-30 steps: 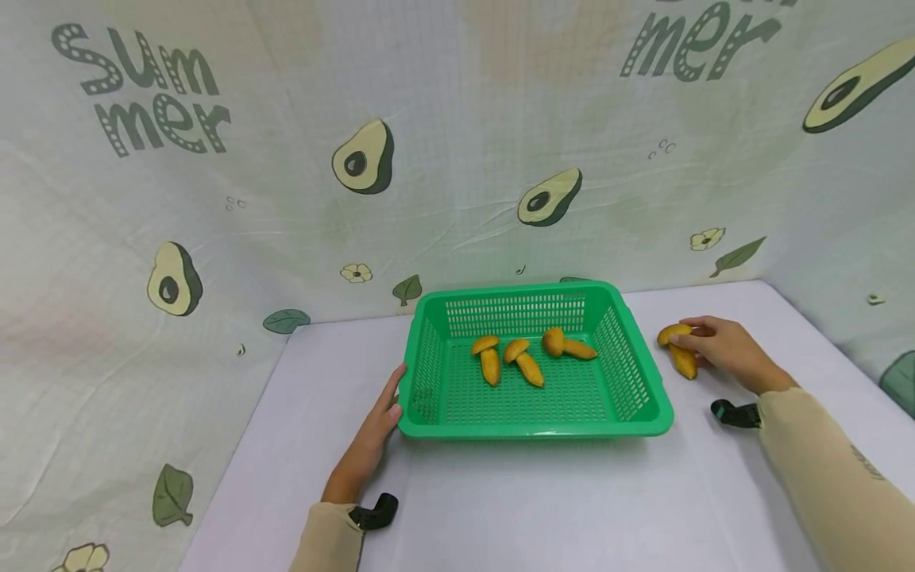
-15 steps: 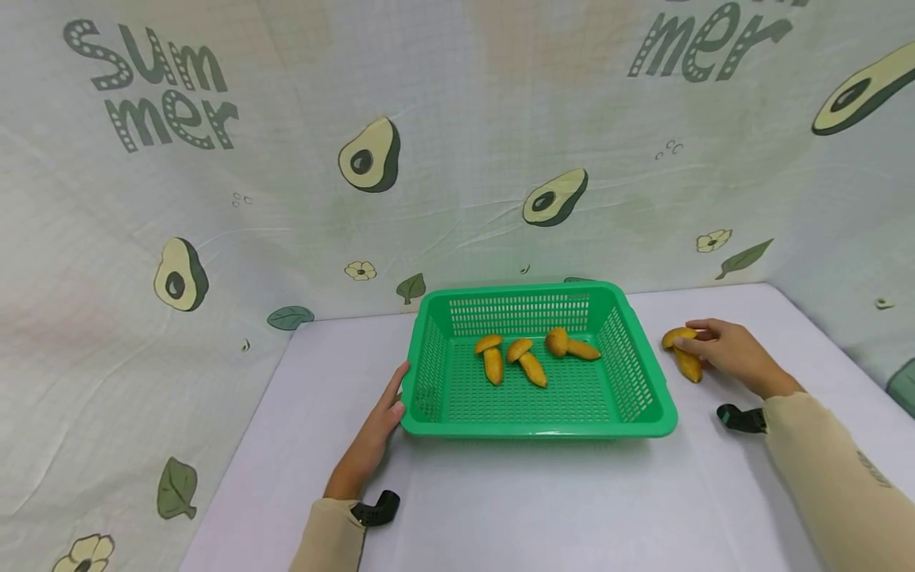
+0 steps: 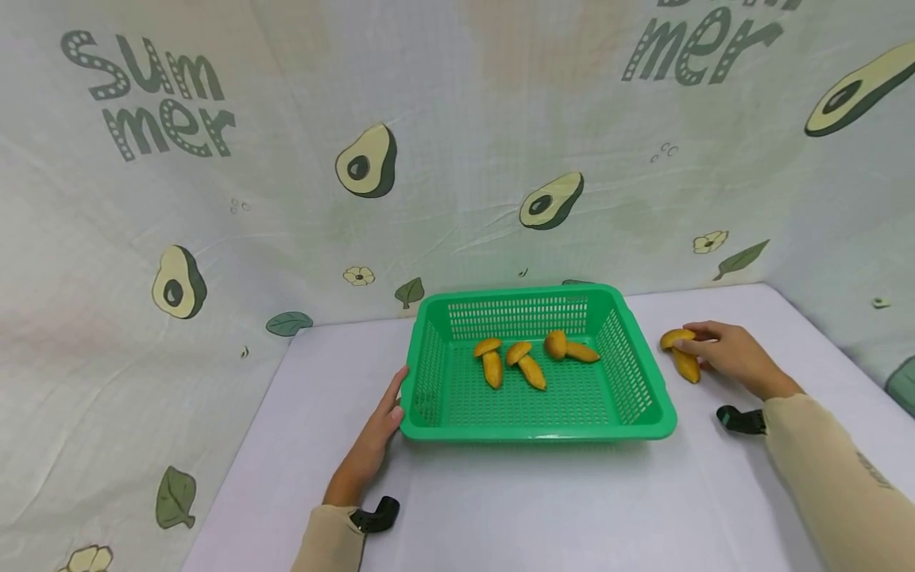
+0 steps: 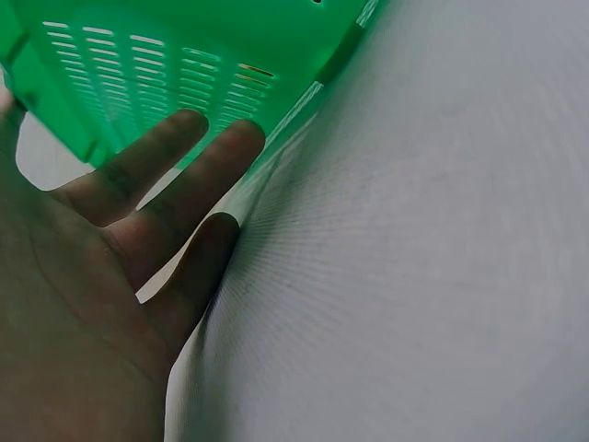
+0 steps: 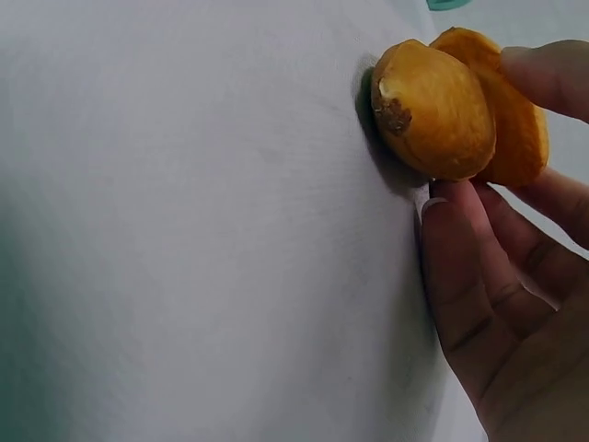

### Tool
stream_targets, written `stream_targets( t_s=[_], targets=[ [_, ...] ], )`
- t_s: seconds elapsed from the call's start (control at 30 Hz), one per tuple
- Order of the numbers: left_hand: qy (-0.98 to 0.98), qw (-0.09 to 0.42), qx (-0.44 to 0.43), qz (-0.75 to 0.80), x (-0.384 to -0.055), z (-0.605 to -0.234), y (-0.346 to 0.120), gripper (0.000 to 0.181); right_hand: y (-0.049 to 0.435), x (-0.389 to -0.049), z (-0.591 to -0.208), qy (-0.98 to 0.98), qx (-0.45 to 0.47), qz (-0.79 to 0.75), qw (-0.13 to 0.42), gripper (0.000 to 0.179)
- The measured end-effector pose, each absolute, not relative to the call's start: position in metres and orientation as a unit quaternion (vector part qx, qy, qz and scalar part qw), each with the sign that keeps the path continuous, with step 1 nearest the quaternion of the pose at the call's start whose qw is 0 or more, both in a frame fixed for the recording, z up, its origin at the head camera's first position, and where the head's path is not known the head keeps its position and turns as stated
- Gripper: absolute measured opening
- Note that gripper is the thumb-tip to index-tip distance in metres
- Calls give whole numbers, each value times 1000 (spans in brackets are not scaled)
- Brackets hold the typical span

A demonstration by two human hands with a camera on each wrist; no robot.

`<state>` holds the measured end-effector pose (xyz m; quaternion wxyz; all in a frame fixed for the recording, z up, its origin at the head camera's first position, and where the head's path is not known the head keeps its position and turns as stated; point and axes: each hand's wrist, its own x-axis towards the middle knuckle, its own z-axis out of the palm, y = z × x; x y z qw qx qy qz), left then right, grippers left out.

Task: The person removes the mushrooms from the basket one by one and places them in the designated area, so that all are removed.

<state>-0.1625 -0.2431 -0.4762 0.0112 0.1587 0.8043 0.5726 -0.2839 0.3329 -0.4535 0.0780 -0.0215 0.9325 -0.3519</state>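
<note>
In the head view a green plastic basket [image 3: 536, 431] stands on the table, holding an upright-lying yellow mushroom [image 3: 492, 369], a slanted mushroom [image 3: 531, 371] and a sideways mushroom [image 3: 581, 352]. My left hand [image 3: 369, 445] touches the basket's left side; the left wrist view shows its fingers [image 4: 198, 189] extended beside the slotted wall [image 4: 198, 78]. Right of the basket, my right hand [image 3: 729, 355] pinches another yellow mushroom [image 3: 686, 365] between thumb and fingers. That mushroom [image 5: 433, 110] lies at the table surface, its stem end facing the right wrist camera.
A white cloth covers the table [image 3: 543, 508]. Behind and at the sides hangs a curtain [image 3: 443, 159] printed with avocados, leaves and lettering. Black wrist devices, such as the right one [image 3: 741, 419], are worn on both wrists.
The head view has shifted slightly. Both hands, the basket and the mushrooms keep their places relative to one another.
</note>
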Motion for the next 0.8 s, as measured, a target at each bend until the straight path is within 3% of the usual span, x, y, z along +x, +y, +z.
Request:
stream_targets(
  t_s=[0.8],
  targets=[
    [799,10,166,578,-163,-480,-244,58,336,-279,-445,932,-28,-349,89,82]
  ],
)
